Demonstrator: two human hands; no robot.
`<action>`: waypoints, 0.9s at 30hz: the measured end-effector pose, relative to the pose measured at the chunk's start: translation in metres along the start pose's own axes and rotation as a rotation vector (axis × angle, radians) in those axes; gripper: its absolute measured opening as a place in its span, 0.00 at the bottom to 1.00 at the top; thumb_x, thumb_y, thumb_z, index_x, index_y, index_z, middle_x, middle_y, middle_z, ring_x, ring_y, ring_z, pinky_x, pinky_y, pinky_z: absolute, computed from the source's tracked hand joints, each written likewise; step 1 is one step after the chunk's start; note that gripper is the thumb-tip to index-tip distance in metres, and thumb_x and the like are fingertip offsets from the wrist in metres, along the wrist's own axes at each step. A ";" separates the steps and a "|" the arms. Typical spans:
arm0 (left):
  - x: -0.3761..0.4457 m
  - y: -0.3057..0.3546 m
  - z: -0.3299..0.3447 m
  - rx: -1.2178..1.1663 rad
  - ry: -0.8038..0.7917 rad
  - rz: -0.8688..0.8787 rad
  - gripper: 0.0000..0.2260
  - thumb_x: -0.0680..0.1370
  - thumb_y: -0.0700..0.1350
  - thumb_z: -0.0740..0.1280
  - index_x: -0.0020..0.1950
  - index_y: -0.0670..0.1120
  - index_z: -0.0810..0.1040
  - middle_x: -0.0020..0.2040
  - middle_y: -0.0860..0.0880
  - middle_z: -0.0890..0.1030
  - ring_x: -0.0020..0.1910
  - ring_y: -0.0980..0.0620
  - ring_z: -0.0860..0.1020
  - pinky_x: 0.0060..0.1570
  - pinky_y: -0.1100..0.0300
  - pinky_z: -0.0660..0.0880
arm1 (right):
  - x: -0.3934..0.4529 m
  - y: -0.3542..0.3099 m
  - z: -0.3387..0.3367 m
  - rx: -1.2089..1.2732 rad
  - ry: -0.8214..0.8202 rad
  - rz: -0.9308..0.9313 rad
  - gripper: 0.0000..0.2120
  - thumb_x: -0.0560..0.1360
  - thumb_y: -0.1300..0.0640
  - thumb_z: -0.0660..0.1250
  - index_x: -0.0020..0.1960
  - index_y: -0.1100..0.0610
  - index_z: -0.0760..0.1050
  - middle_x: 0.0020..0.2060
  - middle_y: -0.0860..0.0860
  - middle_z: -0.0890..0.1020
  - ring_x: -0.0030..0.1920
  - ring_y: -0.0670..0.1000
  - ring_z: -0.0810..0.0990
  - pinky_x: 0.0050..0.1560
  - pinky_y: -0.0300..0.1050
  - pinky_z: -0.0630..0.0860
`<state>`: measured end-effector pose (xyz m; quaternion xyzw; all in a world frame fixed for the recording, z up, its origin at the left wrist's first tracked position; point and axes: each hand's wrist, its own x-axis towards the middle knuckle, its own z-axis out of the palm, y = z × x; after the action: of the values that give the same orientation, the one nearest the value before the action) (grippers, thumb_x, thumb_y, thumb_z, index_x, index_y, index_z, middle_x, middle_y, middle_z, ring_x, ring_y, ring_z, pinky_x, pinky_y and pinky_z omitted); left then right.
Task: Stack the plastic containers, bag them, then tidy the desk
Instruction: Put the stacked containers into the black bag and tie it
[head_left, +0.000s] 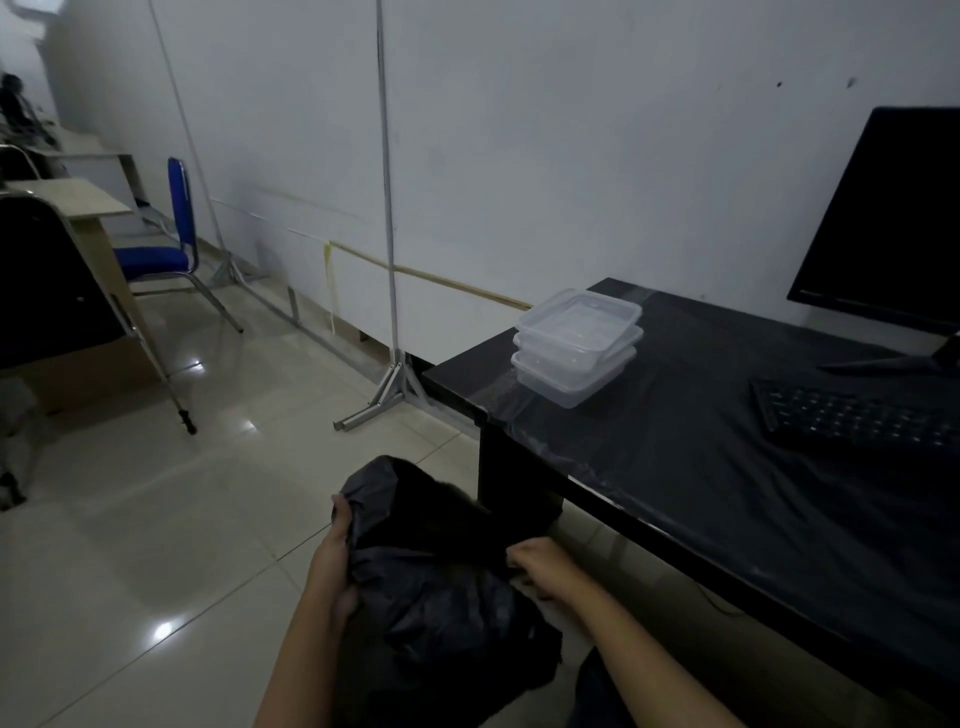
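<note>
Both hands, left hand (337, 551) and right hand (540, 566), grip the black bag (431, 566) low centre; its mouth should be spread wider, since the stacked containers (577, 345) wait on the worktop (727, 467) mid-right.

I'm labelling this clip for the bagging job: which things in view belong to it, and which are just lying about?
Belongs to the job:
- stack of three clear plastic containers on the black desk
- crumpled black plastic bag, gripped by left hand and right hand

Just lying about:
- black keyboard
- black monitor
- blue chair
- light wooden table
</note>
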<state>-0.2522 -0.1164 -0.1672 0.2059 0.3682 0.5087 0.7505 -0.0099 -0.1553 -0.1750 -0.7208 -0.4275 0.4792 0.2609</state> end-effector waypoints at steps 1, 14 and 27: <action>0.001 0.000 0.001 -0.003 -0.007 -0.005 0.29 0.77 0.65 0.55 0.67 0.45 0.73 0.62 0.40 0.79 0.60 0.40 0.77 0.59 0.45 0.75 | -0.002 -0.002 -0.002 -0.007 -0.014 0.008 0.10 0.78 0.60 0.61 0.39 0.54 0.75 0.28 0.48 0.74 0.24 0.43 0.70 0.24 0.34 0.64; 0.010 0.006 0.013 0.072 -0.087 -0.066 0.34 0.72 0.66 0.63 0.69 0.44 0.72 0.62 0.39 0.79 0.59 0.38 0.79 0.52 0.46 0.77 | -0.088 -0.129 -0.027 0.054 0.167 -0.611 0.10 0.78 0.55 0.65 0.51 0.60 0.82 0.46 0.56 0.85 0.38 0.47 0.81 0.44 0.42 0.79; -0.002 0.027 0.055 0.041 -0.157 0.079 0.21 0.75 0.62 0.62 0.60 0.51 0.79 0.60 0.44 0.82 0.56 0.44 0.82 0.51 0.50 0.78 | -0.070 -0.152 -0.129 0.277 0.886 -0.371 0.24 0.73 0.38 0.67 0.56 0.58 0.71 0.52 0.52 0.77 0.52 0.55 0.78 0.52 0.51 0.77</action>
<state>-0.2270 -0.1036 -0.1126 0.2747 0.3102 0.5127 0.7520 0.0397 -0.1356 0.0290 -0.7256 -0.3289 0.1246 0.5914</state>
